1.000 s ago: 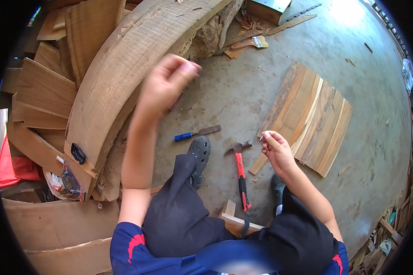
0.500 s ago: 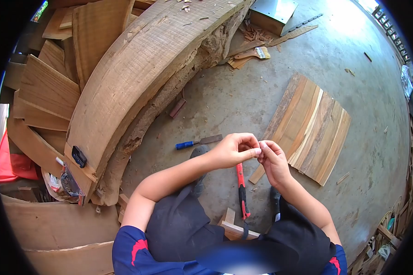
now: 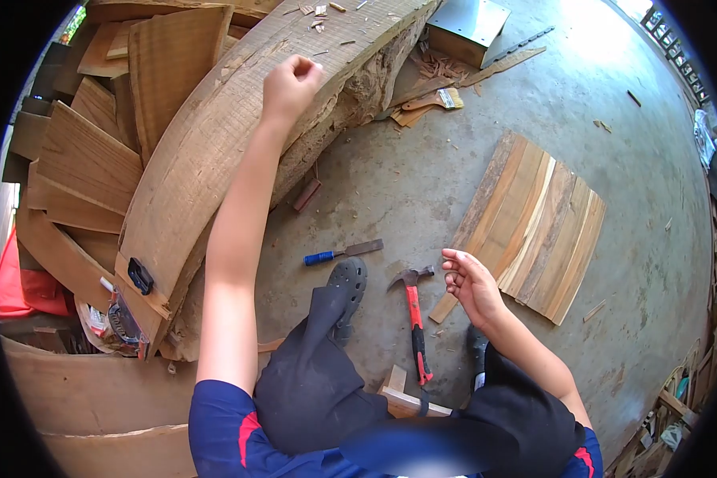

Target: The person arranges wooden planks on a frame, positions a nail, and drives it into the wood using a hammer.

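My left hand [image 3: 290, 86] is stretched out over the large curved wooden slab [image 3: 215, 119]. Its fingers are curled together in a pinch; whatever may be between them is too small to make out. Above the floor, my right hand [image 3: 474, 288] is held near the panel of joined wood strips [image 3: 546, 227], fingers bent in towards the palm. Any object in it is hidden. Between my feet lies a claw hammer [image 3: 417, 327] with a red and black handle. A chisel [image 3: 342, 252] with a blue handle rests on the concrete beyond my left shoe.
Wood chips [image 3: 320, 11] lie on the slab's far end, and a dark blue object [image 3: 139, 276] sits at its near end. Boards [image 3: 88, 159] are stacked at left. A paintbrush [image 3: 446, 99], shavings and a metal box [image 3: 470, 28] are farther off. Scrap wood [image 3: 653, 430] lines the right.
My hands, together before, are now apart. The left one has swung up and left over the slab, while the right stayed nearly in place. The hammer's head has come into view.
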Motion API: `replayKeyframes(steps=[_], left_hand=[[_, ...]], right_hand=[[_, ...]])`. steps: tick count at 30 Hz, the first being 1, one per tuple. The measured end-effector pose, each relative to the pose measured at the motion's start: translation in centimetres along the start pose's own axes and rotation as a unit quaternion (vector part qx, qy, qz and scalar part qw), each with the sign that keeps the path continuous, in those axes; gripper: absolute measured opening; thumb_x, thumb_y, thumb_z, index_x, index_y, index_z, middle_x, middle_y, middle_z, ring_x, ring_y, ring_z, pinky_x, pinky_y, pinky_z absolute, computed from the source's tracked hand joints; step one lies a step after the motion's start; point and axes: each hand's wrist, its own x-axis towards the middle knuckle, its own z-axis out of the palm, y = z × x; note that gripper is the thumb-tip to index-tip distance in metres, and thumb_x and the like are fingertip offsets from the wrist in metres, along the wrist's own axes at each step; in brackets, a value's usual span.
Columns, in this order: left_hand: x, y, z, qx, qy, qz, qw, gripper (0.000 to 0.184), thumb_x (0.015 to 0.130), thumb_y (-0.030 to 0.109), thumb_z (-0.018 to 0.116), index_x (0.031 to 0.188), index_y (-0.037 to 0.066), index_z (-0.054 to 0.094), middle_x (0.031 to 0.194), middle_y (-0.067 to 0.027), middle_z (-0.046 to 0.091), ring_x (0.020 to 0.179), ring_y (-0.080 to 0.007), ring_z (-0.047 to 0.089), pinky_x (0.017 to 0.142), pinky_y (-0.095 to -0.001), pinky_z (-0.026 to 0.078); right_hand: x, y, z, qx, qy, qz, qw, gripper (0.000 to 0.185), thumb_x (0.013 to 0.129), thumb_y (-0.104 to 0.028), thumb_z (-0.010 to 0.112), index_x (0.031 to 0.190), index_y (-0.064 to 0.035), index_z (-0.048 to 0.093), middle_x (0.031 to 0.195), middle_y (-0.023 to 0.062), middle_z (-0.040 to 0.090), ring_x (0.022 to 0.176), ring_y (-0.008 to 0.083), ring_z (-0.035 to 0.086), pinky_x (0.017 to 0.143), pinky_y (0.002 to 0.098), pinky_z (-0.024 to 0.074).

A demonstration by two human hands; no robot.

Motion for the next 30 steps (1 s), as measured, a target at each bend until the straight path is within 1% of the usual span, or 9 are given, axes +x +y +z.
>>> replayKeyframes(steps=[3, 6, 9, 12, 14, 16, 18, 25, 30], left_hand=[[0.6, -1.6, 1.2, 0.141, 0.107, 0.098, 0.979, 0.016, 0.076, 0.019, 0.064, 0.075, 0.004, 0.059, 0.086, -0.0138, 0.065, 0.084, -0.025, 0.061, 0.071, -0.0375, 0.046], [-4.5, -1.2, 3.7, 0.108, 0.173, 0.177, 0.963, 0.014, 0.076, 0.017, 0.064, 0.074, 0.004, 0.058, 0.084, -0.0127, 0.063, 0.085, -0.0239, 0.059, 0.07, -0.0355, 0.046], [-12.1, 1.6, 5.9, -0.112, -0.03, -0.003, 0.993, 0.012, 0.079, 0.015, 0.063, 0.075, 0.005, 0.058, 0.077, -0.0054, 0.061, 0.075, -0.0156, 0.058, 0.069, -0.0279, 0.046], [-18.7, 2.2, 9.2, -0.364, -0.283, -0.191, 0.867, 0.014, 0.083, 0.018, 0.062, 0.081, 0.004, 0.057, 0.075, -0.0005, 0.06, 0.069, -0.0081, 0.055, 0.066, -0.0237, 0.046], [-21.8, 2.6, 11.0, -0.388, -0.393, -0.253, 0.794, 0.016, 0.084, 0.018, 0.062, 0.085, 0.003, 0.057, 0.074, -0.0014, 0.06, 0.068, -0.0078, 0.055, 0.063, -0.0227, 0.046], [-23.8, 3.1, 12.2, -0.405, -0.45, -0.29, 0.742, 0.018, 0.085, 0.019, 0.062, 0.09, 0.002, 0.057, 0.079, -0.0022, 0.06, 0.072, -0.0085, 0.056, 0.068, -0.0236, 0.047], [-24.8, 3.4, 13.2, -0.391, -0.466, -0.277, 0.744, 0.018, 0.085, 0.019, 0.061, 0.091, 0.002, 0.057, 0.081, -0.0034, 0.061, 0.074, -0.0089, 0.057, 0.069, -0.0237, 0.047], [-26.1, 5.0, 14.5, -0.36, -0.481, -0.307, 0.738, 0.02, 0.085, 0.018, 0.061, 0.094, 0.001, 0.057, 0.084, -0.0051, 0.063, 0.076, -0.0097, 0.059, 0.069, -0.0233, 0.047], [-27.1, 5.0, 14.5, -0.376, -0.519, -0.301, 0.706, 0.021, 0.085, 0.021, 0.06, 0.095, 0.002, 0.058, 0.086, -0.0047, 0.064, 0.078, -0.0093, 0.059, 0.07, -0.024, 0.047]], right_hand=[[-0.1, -0.1, -0.1, -0.006, -0.001, 0.012, 1.0, 0.027, 0.092, -0.025, 0.048, 0.111, -0.0063, 0.054, 0.088, -0.0021, 0.056, 0.07, 0.0049, 0.051, 0.065, 0.0207, 0.0406], [-0.1, -0.2, -0.3, -0.003, -0.005, 0.016, 1.0, 0.026, 0.091, -0.024, 0.051, 0.11, -0.0066, 0.055, 0.087, -0.0021, 0.056, 0.07, 0.0047, 0.051, 0.065, 0.0207, 0.0407], [-0.2, -0.1, -0.5, -0.042, 0.014, 0.008, 0.999, 0.026, 0.09, -0.023, 0.053, 0.109, -0.0063, 0.057, 0.088, -0.001, 0.058, 0.071, 0.0053, 0.052, 0.067, 0.0202, 0.0407], [-0.2, 0.4, -1.2, -0.139, 0.012, -0.08, 0.987, 0.023, 0.086, -0.017, 0.058, 0.106, -0.0057, 0.06, 0.09, 0.0009, 0.06, 0.073, 0.0068, 0.053, 0.067, 0.0209, 0.0425], [-0.1, 0.8, -1.6, -0.37, 0.029, -0.291, 0.882, 0.027, 0.083, -0.01, 0.062, 0.109, -0.0042, 0.059, 0.093, 0.0037, 0.061, 0.079, 0.0084, 0.056, 0.07, 0.0211, 0.0446], [-0.3, 0.4, -2.0, -0.45, 0.058, -0.341, 0.823, 0.03, 0.076, -0.004, 0.066, 0.106, -0.0047, 0.062, 0.094, 0.0063, 0.062, 0.081, 0.014, 0.059, 0.071, 0.0249, 0.0468], [0.1, 0.7, -3.4, -0.591, 0.056, -0.486, 0.641, 0.028, 0.072, -0.003, 0.068, 0.1, -0.0054, 0.065, 0.094, 0.0089, 0.061, 0.08, 0.0199, 0.06, 0.069, 0.0289, 0.0479], [-0.5, 0.3, -5.8, -0.653, 0.052, -0.493, 0.572, 0.015, 0.071, -0.008, 0.067, 0.086, -0.008, 0.065, 0.082, 0.0028, 0.062, 0.076, 0.0205, 0.059, 0.067, 0.0328, 0.0466], [-1.2, 1.3, -6.9, -0.625, 0.035, -0.457, 0.632, 0.013, 0.072, -0.008, 0.066, 0.085, -0.0067, 0.065, 0.078, 0.0057, 0.061, 0.075, 0.0229, 0.06, 0.066, 0.0332, 0.0469]])
